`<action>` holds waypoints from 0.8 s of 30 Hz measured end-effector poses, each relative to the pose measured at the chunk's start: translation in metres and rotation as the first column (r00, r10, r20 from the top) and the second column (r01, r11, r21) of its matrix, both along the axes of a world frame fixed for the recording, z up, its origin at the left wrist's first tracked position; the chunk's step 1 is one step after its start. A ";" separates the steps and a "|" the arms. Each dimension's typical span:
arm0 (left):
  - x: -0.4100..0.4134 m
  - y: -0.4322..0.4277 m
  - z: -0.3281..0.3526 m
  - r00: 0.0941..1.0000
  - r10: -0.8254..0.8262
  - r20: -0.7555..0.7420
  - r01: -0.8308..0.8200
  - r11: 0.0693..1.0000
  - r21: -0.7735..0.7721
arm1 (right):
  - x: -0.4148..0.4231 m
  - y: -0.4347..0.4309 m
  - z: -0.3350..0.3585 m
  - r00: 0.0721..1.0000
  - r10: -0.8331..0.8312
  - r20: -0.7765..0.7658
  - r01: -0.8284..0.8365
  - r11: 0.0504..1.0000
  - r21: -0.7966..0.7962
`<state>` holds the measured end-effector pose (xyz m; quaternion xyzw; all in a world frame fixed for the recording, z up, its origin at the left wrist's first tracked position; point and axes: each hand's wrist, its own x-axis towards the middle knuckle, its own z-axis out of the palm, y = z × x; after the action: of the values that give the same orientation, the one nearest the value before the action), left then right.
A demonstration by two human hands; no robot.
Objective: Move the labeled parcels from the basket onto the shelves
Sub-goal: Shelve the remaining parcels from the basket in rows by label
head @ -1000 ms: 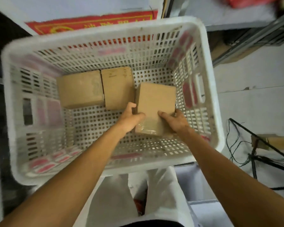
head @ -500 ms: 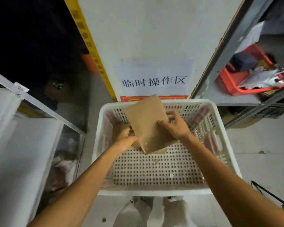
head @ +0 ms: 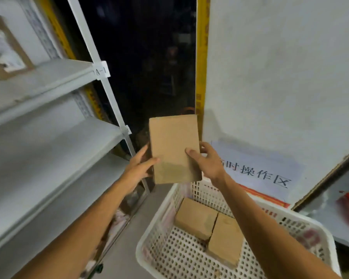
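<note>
— Holding what, just now?
— Both hands grip one parcel [head: 174, 148] upright above the basket [head: 318, 236]: left hand [head: 138, 168] closed on its left edge, right hand [head: 207, 161] on its right.
— And next?
— Swing it left toward the shelves [head: 54, 141], keep it level, and slide it flat on. Its label isn't visible, possibly on the far face. Two parcels [head: 209, 228] remain in the basket.
</note>
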<state>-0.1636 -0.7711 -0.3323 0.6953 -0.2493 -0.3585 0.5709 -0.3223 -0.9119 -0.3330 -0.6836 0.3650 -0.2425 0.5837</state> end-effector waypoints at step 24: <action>0.013 0.234 0.144 0.698 0.629 0.341 -0.491 0.768 -0.411 | 0.125 0.179 0.135 0.702 0.664 0.256 -0.645 0.746 -0.166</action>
<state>-0.1509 -0.5373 -0.1879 0.7112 -0.2001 0.0507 0.6720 -0.1968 -0.7333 -0.1976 -0.7419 -0.0019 -0.1311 0.6576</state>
